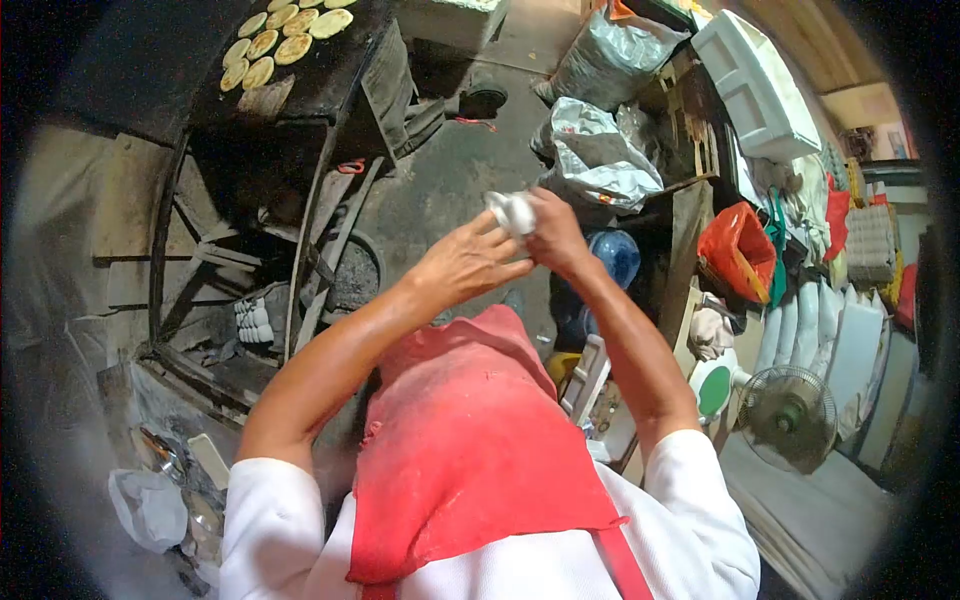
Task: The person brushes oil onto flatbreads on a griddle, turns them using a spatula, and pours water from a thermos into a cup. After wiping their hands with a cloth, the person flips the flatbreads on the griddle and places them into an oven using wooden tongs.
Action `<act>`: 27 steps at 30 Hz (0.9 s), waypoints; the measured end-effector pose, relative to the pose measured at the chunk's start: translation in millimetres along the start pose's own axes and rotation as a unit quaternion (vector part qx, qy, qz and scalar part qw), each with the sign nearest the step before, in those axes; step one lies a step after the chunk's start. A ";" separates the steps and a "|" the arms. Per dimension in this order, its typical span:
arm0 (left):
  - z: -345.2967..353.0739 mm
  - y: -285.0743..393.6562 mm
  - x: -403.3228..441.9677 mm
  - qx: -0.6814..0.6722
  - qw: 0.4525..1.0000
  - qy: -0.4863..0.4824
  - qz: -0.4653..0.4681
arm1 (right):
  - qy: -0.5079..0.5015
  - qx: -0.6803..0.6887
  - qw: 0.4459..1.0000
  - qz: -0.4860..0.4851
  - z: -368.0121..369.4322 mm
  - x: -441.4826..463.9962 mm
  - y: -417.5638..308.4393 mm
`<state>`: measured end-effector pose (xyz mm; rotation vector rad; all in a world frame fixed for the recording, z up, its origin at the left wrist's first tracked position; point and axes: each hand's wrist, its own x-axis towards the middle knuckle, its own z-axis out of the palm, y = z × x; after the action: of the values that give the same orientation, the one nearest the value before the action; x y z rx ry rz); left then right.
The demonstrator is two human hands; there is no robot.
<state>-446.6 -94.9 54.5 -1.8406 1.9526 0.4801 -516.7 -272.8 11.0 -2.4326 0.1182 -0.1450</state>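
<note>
A small white lump, apparently dough point(512, 213), is held up in front of my red apron point(470, 440), between my two hands. My right hand point(555, 235) is closed, with its curled fingers against the lump's right side. From the left, the fingers of my left hand point(465, 262) reach to the lump and pinch its left edge, while the lower fingers stretch toward my right hand. Part of the lump is hidden behind the fingers.
At upper left, several browned flat round breads point(294, 48) lie on a dark griddle point(330, 75) over a frame. Silvery sacks point(600, 165) stand ahead to the right. An orange-red bag point(738, 252), a white foam box point(755, 85) and a fan point(788, 415) are at right.
</note>
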 end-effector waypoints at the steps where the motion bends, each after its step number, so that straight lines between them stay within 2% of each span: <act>1: 5.9 -5.0 -9.3 -0.011 0.984 0.180 -0.006 | 0.074 0.171 0.975 0.125 3.4 -2.1 -1.3; 2: 11.2 -5.9 -15.8 -0.025 0.935 0.354 -0.010 | 0.091 0.092 0.983 0.133 -3.6 -3.9 2.3; 3: 4.8 -5.5 -19.0 -0.036 0.975 0.219 -0.015 | 0.104 0.135 0.978 0.120 -9.6 1.7 -13.9; 4: 21.1 -0.7 -4.8 -0.042 0.975 0.217 -0.017 | 0.121 0.176 0.971 0.105 -12.6 11.3 -33.6; 5: 49.2 3.1 22.0 -0.114 0.944 0.309 -0.031 | 0.101 0.193 0.973 0.073 -8.3 18.2 -63.7; 6: 66.0 5.6 43.2 -0.184 0.898 0.398 -0.043 | -0.024 0.109 0.994 0.004 8.2 23.5 -77.1; 7: 64.8 12.4 46.5 -0.216 0.895 0.388 -0.038 | -0.238 0.099 0.958 0.123 -6.1 34.6 -129.7; 9: 30.2 35.2 37.2 -0.157 0.946 0.284 0.005 | -0.393 0.276 0.875 0.058 4.4 38.4 -171.9; 10: 17.4 50.4 33.1 -0.136 0.959 0.246 0.030 | -0.458 0.211 0.863 0.024 -3.2 47.4 -198.2; 11: 6.4 67.2 31.2 -0.130 0.962 0.232 0.052 | -0.491 0.240 0.837 -0.002 -6.1 53.2 -213.3; 12: -1.5 85.1 33.0 -0.131 0.962 0.228 0.075 | -0.495 0.325 0.805 -0.028 17.8 54.6 -212.8; 15: -19.0 136.3 47.3 -0.153 0.952 0.231 0.130 | -0.493 0.328 0.804 -0.059 19.5 65.6 -240.6; 17: -23.0 176.1 61.4 -0.177 0.941 0.244 0.157 | -0.549 0.298 0.780 0.020 -14.5 62.5 -250.8; 18: -17.2 199.8 72.9 -0.191 0.932 0.260 0.163 | -0.552 0.300 0.778 0.022 -8.9 51.4 -238.6; 20: 15.2 264.0 113.3 -0.220 0.907 0.331 0.139 | -0.541 0.483 0.680 0.105 8.4 27.3 -205.3; 21: -17.5 242.6 88.2 -0.219 0.896 0.364 0.131 | -0.545 0.482 0.678 0.108 1.3 21.1 -197.8; 22: -37.2 212.4 63.6 -0.159 0.903 0.265 0.299 | -0.537 0.454 0.703 0.109 -7.7 14.8 -189.1; 23: -110.0 123.1 -10.6 -0.130 0.871 0.130 0.456 | -0.527 0.426 0.728 0.109 -18.7 9.2 -179.5; 24: -101.8 106.3 -15.1 -0.104 0.831 0.295 0.460 | -0.525 0.424 0.730 0.111 -34.1 3.6 -169.0; 25: -95.6 93.5 -17.9 -0.076 0.766 0.449 0.453 | -0.516 0.417 0.729 0.170 -50.8 -2.3 -159.7; 26: -89.1 76.1 -23.8 -0.077 0.763 0.449 0.459 | -0.505 0.410 0.725 0.228 -60.1 -6.7 -154.5; 27: -85.1 56.5 -28.4 -0.040 0.760 0.524 0.382 | -0.501 0.410 0.726 0.233 -62.1 -9.2 -150.3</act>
<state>-506.9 -110.5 140.2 -1.3129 3.4936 -0.4293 -527.2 -197.2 154.9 -1.2534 0.1260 1.1045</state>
